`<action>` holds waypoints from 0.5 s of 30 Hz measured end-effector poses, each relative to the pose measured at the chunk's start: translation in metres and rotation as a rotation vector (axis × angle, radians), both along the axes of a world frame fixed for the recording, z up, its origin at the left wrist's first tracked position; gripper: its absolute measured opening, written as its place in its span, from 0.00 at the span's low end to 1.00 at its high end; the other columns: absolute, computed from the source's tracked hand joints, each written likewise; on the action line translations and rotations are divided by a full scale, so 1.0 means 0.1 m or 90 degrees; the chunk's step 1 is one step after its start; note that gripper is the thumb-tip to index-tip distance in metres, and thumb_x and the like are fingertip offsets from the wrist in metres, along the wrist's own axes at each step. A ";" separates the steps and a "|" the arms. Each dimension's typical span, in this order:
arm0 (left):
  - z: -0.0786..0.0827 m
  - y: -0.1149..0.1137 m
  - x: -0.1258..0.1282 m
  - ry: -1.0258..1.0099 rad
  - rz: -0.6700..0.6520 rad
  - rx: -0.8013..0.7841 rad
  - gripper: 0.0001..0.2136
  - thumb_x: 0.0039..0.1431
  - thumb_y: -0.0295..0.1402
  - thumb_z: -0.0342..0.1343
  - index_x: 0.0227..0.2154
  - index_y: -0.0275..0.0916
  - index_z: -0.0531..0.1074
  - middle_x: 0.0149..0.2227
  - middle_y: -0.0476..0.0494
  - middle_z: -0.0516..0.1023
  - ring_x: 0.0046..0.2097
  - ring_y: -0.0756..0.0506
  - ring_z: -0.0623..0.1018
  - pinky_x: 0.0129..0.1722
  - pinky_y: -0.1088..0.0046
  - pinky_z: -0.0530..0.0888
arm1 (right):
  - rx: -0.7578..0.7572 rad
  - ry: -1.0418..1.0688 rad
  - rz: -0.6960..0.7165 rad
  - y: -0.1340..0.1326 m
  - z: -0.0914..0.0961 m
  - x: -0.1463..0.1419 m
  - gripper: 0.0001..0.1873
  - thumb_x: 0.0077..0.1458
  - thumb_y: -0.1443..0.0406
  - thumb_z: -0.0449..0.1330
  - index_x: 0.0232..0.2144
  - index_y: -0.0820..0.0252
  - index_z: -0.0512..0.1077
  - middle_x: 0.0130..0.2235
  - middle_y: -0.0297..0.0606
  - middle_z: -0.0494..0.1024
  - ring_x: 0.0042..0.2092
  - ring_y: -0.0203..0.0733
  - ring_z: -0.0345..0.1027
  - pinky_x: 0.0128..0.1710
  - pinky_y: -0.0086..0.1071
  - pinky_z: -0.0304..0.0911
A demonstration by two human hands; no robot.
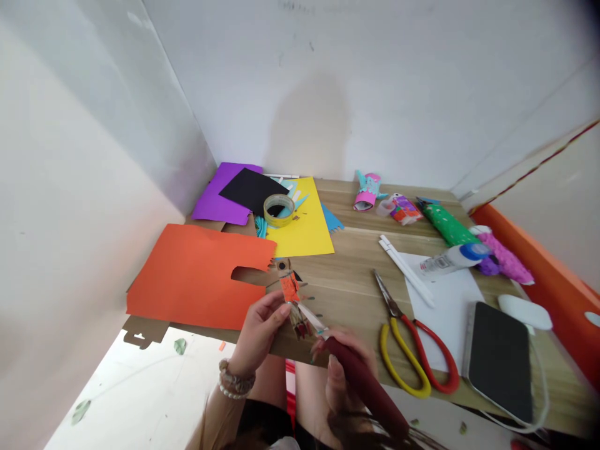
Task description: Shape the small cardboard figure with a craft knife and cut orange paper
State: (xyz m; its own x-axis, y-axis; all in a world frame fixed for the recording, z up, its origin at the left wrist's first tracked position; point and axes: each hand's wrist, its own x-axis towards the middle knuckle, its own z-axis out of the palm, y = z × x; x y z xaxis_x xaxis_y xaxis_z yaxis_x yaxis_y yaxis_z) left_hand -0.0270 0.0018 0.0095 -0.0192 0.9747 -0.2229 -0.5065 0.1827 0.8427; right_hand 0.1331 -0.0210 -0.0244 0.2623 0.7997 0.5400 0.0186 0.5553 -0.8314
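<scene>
My left hand pinches a small brown cardboard figure above the table's front edge. Orange paper covers its middle, a dark round eye marks its top, and dark red shows at its lower end. My right hand is wrapped around a tool with a long dark red handle. The tool's narrow, pale, blade-like tip meets or overlaps the figure's lower part; its exact kind is unclear. Close to my left hand lies a cut sheet of orange paper. Scissors with red and yellow handles rest open to the right.
Behind are purple, black and yellow paper, with a tape roll on top. A glue bottle, white pens and a black device lie right. Paper crafts stand near the wall.
</scene>
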 end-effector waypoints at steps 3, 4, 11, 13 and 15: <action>-0.01 0.00 0.00 -0.003 0.000 -0.001 0.21 0.57 0.46 0.75 0.48 0.39 0.86 0.48 0.36 0.89 0.50 0.36 0.86 0.55 0.60 0.80 | -0.003 0.026 0.000 -0.01 0.00 -0.01 0.10 0.67 0.58 0.63 0.49 0.51 0.77 0.36 0.34 0.83 0.29 0.41 0.74 0.28 0.39 0.73; -0.01 0.00 0.00 -0.004 0.000 -0.001 0.21 0.57 0.46 0.75 0.48 0.39 0.86 0.48 0.36 0.89 0.50 0.36 0.86 0.55 0.60 0.80 | -0.005 0.032 -0.002 -0.01 0.00 -0.02 0.10 0.68 0.59 0.62 0.49 0.51 0.77 0.37 0.34 0.82 0.29 0.41 0.74 0.28 0.39 0.73; -0.01 0.00 0.00 -0.009 -0.003 -0.013 0.22 0.56 0.47 0.75 0.47 0.38 0.86 0.48 0.35 0.89 0.51 0.34 0.86 0.56 0.57 0.80 | 0.006 0.037 -0.014 0.01 -0.04 -0.02 0.10 0.66 0.59 0.64 0.48 0.52 0.78 0.37 0.34 0.83 0.29 0.41 0.76 0.29 0.38 0.74; -0.02 0.01 0.00 -0.007 -0.003 -0.011 0.22 0.56 0.46 0.75 0.48 0.38 0.86 0.49 0.35 0.88 0.51 0.34 0.86 0.56 0.57 0.80 | 0.015 0.055 -0.033 0.01 -0.03 -0.04 0.10 0.66 0.58 0.64 0.48 0.51 0.78 0.35 0.33 0.82 0.27 0.41 0.75 0.26 0.37 0.72; -0.02 0.01 0.00 -0.005 -0.007 -0.009 0.22 0.57 0.46 0.75 0.49 0.38 0.86 0.49 0.34 0.88 0.51 0.35 0.86 0.56 0.58 0.79 | 0.000 0.093 -0.045 0.01 0.01 -0.07 0.10 0.66 0.57 0.63 0.47 0.50 0.78 0.32 0.32 0.80 0.25 0.41 0.72 0.24 0.38 0.70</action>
State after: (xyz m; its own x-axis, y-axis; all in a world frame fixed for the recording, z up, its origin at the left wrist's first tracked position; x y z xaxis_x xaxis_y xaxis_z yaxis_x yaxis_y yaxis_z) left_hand -0.0266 0.0030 0.0076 -0.0071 0.9715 -0.2368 -0.5112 0.2001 0.8358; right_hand 0.1262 -0.0198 -0.0230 0.3941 0.7767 0.4913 -0.0637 0.5564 -0.8285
